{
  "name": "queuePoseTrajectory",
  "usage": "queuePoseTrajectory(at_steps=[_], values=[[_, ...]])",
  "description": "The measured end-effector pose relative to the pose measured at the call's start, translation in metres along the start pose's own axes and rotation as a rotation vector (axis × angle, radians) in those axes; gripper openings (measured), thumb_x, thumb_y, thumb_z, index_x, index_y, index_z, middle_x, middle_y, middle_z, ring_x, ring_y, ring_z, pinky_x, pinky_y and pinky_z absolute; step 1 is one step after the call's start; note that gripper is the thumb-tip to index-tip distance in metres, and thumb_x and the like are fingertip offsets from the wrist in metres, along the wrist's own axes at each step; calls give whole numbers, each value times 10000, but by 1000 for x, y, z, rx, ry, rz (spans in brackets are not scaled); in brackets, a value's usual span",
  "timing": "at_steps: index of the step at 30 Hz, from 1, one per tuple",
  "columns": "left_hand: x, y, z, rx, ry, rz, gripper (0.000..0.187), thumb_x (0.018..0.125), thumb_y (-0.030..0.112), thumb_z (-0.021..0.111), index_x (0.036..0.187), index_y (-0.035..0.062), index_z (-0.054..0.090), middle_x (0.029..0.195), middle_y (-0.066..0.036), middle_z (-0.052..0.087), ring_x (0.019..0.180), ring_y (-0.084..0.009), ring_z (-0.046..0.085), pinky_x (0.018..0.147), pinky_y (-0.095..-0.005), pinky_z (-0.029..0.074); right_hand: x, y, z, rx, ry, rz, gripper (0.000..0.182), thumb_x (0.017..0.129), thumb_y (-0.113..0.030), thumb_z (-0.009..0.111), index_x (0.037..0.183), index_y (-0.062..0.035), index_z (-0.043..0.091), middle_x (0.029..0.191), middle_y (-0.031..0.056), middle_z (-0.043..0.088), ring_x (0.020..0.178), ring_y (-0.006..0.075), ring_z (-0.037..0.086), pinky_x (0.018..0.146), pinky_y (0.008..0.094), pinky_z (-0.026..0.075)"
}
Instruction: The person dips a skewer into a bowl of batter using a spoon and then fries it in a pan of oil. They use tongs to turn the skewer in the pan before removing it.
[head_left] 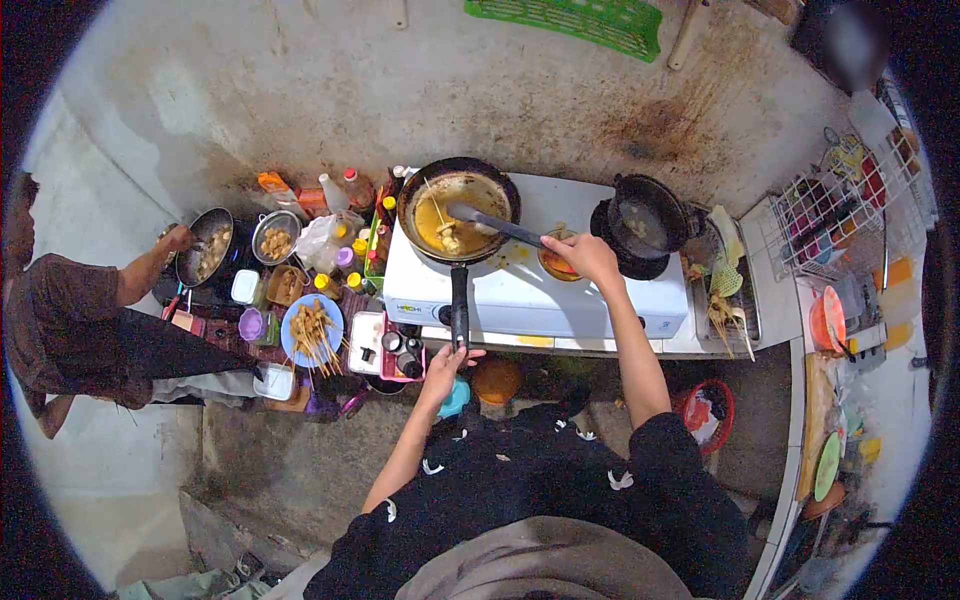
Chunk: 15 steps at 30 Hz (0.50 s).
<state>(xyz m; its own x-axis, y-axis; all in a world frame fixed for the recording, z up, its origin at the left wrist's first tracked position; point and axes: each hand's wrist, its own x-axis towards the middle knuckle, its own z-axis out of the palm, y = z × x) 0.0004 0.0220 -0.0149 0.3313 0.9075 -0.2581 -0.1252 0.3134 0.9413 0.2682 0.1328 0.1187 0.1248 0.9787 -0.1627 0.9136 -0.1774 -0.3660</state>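
On the left burner of the white gas stove (545,305) sits a black frying pan (460,265) with yellow liquid, a skewer and some food pieces in it. My left hand (447,370) is closed at the end of the pan's handle, below the stove's front edge. Above the stove, my right hand (588,256) grips a dark spatula (495,224), whose tip is over the pan. Beneath my right hand is a small bowl (556,262) with orange contents, partly hidden.
A black pot (642,215) stands on the right burner. Skewers lie on a blue plate (312,330) beside bottles (335,195). At far left, another person (75,310) works at a second pan (207,245). A red basin (708,415) is on the floor, and a wire rack (800,225) is at right.
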Motion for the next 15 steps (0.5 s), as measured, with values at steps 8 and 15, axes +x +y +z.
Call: queuePoseTrajectory(at_steps=[8,15], values=[[-1,4,1,-22,-23,-2,265,860,240,403,973,3,441,930,-132,581,788,-130,518,751,-258,390,0,-5,2,50,15,12,610,689,-651,390,649,-96,641,637,170,581,669,317,580,628,389,448],[-3,6,1,-4,-6,-10,260,862,242,401,959,4,441,928,-131,582,780,-133,512,758,-261,384,-2,-10,1,92,41,29,584,692,-620,436,604,-73,622,587,169,567,593,308,570,577,388,439]])
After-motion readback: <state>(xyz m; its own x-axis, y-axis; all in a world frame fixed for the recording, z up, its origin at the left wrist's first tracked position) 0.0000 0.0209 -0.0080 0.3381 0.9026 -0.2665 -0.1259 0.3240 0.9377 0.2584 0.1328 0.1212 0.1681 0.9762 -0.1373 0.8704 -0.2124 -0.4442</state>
